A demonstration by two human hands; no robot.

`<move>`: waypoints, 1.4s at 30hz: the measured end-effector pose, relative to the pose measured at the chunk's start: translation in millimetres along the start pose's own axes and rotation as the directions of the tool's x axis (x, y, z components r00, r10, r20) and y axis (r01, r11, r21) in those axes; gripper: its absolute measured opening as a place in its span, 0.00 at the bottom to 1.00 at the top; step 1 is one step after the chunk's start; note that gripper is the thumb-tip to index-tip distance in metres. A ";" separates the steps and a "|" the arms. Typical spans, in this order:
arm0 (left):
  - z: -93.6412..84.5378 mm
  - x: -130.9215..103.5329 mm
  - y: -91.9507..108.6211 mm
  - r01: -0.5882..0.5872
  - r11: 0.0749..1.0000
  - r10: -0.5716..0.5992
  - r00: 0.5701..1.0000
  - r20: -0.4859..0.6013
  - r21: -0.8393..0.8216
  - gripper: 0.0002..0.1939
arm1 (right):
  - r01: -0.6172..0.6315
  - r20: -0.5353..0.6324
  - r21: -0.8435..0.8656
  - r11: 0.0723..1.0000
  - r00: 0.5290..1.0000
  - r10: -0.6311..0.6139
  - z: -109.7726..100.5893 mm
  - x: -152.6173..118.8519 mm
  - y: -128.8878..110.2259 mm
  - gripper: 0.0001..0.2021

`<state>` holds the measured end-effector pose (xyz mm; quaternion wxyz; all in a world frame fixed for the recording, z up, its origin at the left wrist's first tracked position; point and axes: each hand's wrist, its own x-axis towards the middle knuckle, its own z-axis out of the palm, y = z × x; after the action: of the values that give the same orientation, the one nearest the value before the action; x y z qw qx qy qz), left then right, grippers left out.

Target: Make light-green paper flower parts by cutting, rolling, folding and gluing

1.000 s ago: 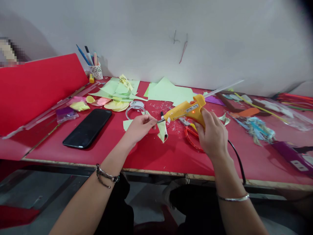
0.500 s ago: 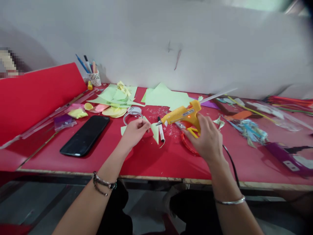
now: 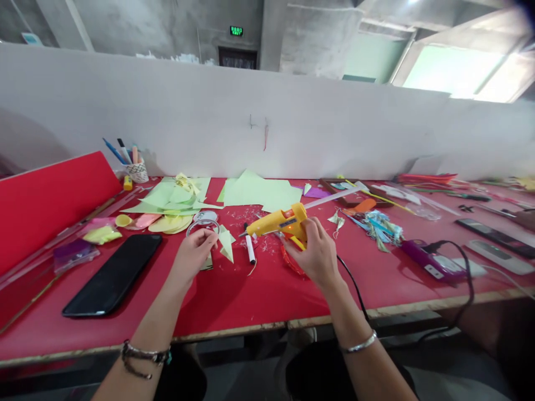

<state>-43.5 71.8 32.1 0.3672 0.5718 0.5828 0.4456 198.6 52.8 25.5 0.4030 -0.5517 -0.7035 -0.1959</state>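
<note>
My left hand point(image 3: 194, 253) is closed in a pinch on a small pointed piece of light green paper point(image 3: 227, 244), which sticks out to the right of the fingertips. A yellow hot glue gun point(image 3: 278, 223) is gripped in my right hand point(image 3: 313, 250). Its nozzle points left towards the paper without touching it, and a clear glue stick point(image 3: 334, 196) juts from its back. Below the nozzle lies a white marker point(image 3: 250, 249) with a black cap. Just behind my left hand is a clear ring-shaped roll point(image 3: 203, 224). Part of a red coil point(image 3: 292, 264) shows under the gun.
A black phone point(image 3: 112, 275) lies at left, near a red board point(image 3: 54, 214). Light green sheets point(image 3: 263, 189) and a pen cup point(image 3: 137, 171) stand along the white partition point(image 3: 188, 122). Rightward are blue tassels point(image 3: 380, 225) and a purple power strip point(image 3: 432, 262) with a black cable.
The view has tilted up and swung right, showing more of the room. My left hand and the paper have shifted slightly left, away from the marker. The glue gun stays in my right hand.
</note>
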 end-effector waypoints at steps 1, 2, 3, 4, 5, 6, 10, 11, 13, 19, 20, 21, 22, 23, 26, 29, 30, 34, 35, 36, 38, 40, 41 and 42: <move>0.3 0.0 0.2 0.010 1.000 -0.010 1.000 0.002 -0.008 0.11 | -0.013 -0.015 0.017 1.000 1.000 0.014 -0.3 0.0 -0.4 0.15; 0.5 -0.1 0.5 0.020 1.000 -0.020 1.000 0.003 -0.014 0.11 | -0.026 -0.026 0.031 0.999 0.999 0.027 -0.6 0.0 -0.9 0.15; 0.7 -0.1 0.7 0.025 1.000 -0.025 1.000 0.002 -0.019 0.11 | -0.039 -0.033 0.042 0.998 0.999 0.040 -0.9 -0.1 -1.5 0.17; 0.8 -0.1 1.1 0.025 0.999 -0.025 1.000 0.001 -0.021 0.11 | -0.052 -0.034 0.049 0.997 0.998 0.054 -1.0 -0.2 -2.1 0.19; 0.8 -0.2 1.5 0.022 1.000 -0.022 1.000 0.001 -0.022 0.12 | -0.067 -0.031 0.057 0.996 0.997 0.068 -1.0 -0.5 -2.6 0.21; 0.8 -0.3 2.1 0.019 1.000 -0.019 1.000 0.000 -0.022 0.12 | -0.080 -0.022 0.065 0.995 0.996 0.082 -0.9 -0.8 -3.0 0.22; 0.9 -0.7 4.4 0.021 1.000 -0.021 1.000 -0.003 -0.019 0.11 | -0.130 0.051 0.098 0.987 0.991 0.126 0.7 -2.8 -2.3 0.18; 0.9 -0.7 4.7 0.023 0.999 -0.023 1.000 -0.003 -0.022 0.11 | -0.147 0.068 0.103 0.984 0.988 0.141 1.3 -3.3 -1.6 0.16; 1.0 -0.6 4.9 0.022 0.999 -0.022 1.000 -0.001 -0.034 0.11 | -0.195 0.095 0.122 0.973 0.978 0.184 2.3 -3.8 0.0 0.13; 2.2 -0.7 5.9 0.023 0.996 -0.024 1.000 -0.016 -0.083 0.12 | -0.313 0.143 0.226 0.923 0.948 0.286 0.7 -3.2 2.8 0.09; 2.4 -0.9 6.1 0.022 0.995 -0.023 1.000 -0.014 -0.095 0.12 | -0.327 0.144 0.232 0.916 0.943 0.300 0.0 -3.0 2.8 0.09; 2.6 -1.1 6.2 0.019 0.994 -0.020 1.000 -0.009 -0.105 0.12 | -0.338 0.145 0.238 0.910 0.939 0.311 -0.7 -2.9 2.8 0.09; 2.7 -1.3 6.1 0.016 0.994 -0.017 1.000 -0.003 -0.112 0.12 | -0.345 0.148 0.247 0.905 0.937 0.317 -1.1 -2.8 2.8 0.09; 2.9 -1.4 5.9 0.016 0.993 -0.015 1.000 0.004 -0.114 0.12 | -0.348 0.150 0.260 0.901 0.936 0.318 -1.4 -2.7 2.9 0.10; 3.1 -1.8 5.0 0.014 0.992 -0.012 1.000 0.018 -0.122 0.11 | -0.353 0.147 0.316 0.880 0.935 0.322 -0.8 -2.8 3.4 0.09; 3.4 -2.0 4.5 -0.001 0.990 0.006 0.999 0.032 -0.142 0.11 | -0.385 0.172 0.404 0.830 0.923 0.344 1.6 -4.1 4.4 0.09; 3.5 -2.2 4.6 -0.003 0.990 0.008 0.999 0.035 -0.143 0.11 | -0.398 0.185 0.436 0.807 0.917 0.352 2.7 -4.9 4.8 0.09; 3.7 -3.3 5.5 0.003 0.990 0.003 0.999 0.042 -0.142 0.12 | -0.432 0.211 0.536 0.725 0.900 0.381 6.1 -7.8 5.3 0.09; 3.6 -3.5 5.6 0.007 0.989 -0.001 0.999 0.040 -0.145 0.12 | -0.438 0.209 0.551 0.710 0.897 0.391 6.1 -7.8 5.1 0.08; 3.5 -3.5 5.7 0.012 0.989 -0.006 0.999 0.038 -0.148 0.12 | -0.442 0.205 0.557 0.703 0.893 0.400 5.5 -7.3 4.8 0.08; 3.2 -3.3 5.8 0.022 0.988 -0.018 0.999 0.029 -0.150 0.12 | -0.448 0.187 0.537 0.715 0.890 0.416 3.4 -4.7 4.4 0.09; 2.7 -2.8 6.1 0.027 0.987 -0.025 1.000 0.015 -0.157 0.12 | -0.451 0.174 0.477 0.754 0.890 0.422 0.9 -1.0 5.2 0.12; 2.5 -2.5 6.3 0.028 0.986 -0.026 1.000 0.009 -0.163 0.12 | -0.454 0.174 0.446 0.772 0.889 0.423 -0.1 0.9 6.2 0.14; 2.4 -2.2 6.5 0.029 0.985 -0.029 1.000 0.005 -0.170 0.12 | -0.459 0.181 0.423 0.781 0.887 0.424 -0.8 2.5 7.5 0.16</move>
<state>-38.9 69.5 37.2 0.4219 0.5302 0.5504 0.4878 205.7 56.2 26.6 0.5280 -0.5982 -0.5953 0.0952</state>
